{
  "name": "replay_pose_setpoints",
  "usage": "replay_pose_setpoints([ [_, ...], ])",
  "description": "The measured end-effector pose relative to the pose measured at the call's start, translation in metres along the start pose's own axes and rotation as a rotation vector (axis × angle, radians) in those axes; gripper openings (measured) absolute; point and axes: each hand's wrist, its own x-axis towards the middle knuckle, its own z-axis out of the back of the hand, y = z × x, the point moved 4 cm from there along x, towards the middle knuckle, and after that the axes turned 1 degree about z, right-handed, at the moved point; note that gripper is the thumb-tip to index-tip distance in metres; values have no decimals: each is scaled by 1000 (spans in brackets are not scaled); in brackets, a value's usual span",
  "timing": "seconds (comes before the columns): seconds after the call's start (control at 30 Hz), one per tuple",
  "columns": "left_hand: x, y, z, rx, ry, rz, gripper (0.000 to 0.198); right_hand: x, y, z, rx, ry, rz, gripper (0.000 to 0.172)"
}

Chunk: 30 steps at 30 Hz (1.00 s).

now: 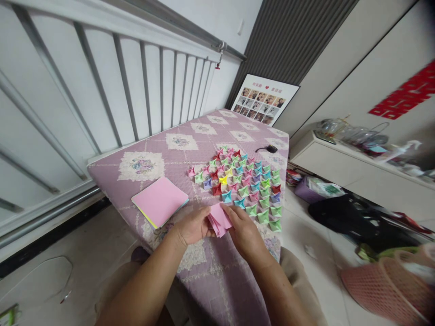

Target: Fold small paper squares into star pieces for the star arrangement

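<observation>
The hands [195, 226] partly hide the folded pink paper [220, 219] they hold.

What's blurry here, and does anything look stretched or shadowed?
In the head view, the pink basket at lower right is smeared; the white slats look stretched toward the left edge; the folded pink paper is clearer; soft shadow darkens the purple cloth below the hands.

Well off to the right of the right hand [247, 232], a red sign [404, 93] on a pale panel [377, 68] seems to repeat the character 囍; farther ahead of that hand, a photo board [263, 100] carries two groups of pink Chinese characters [257, 84], too small to read, either side of a heart [267, 88]
</observation>
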Motion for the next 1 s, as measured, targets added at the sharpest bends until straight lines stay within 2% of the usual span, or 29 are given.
replay_pose_setpoints([
  [0.23,5,3,5,103,-257,-43,38,-4,-2,-11,30,33,37,64],
  [0.4,6,2,8,130,-303,-94,32,-12,-2,-4,199,12,-2,71],
  [0.47,6,2,7,148,-304,-93,34,-15,-6,1,286,-17,-117,65],
  [0.6,3,1,2,207,-263,-64,39,-16,-19,8,501,-152,-505,38],
  [0.67,1,0,-2,243,-237,-58,37,-12,-19,9,622,-198,-634,35],
  [0.87,0,2,-6,315,-167,-59,27,3,-7,7,859,-172,-703,35],
  [1.0,1,4,-4,360,-152,-60,24,4,-5,5,919,-171,-729,36],
])
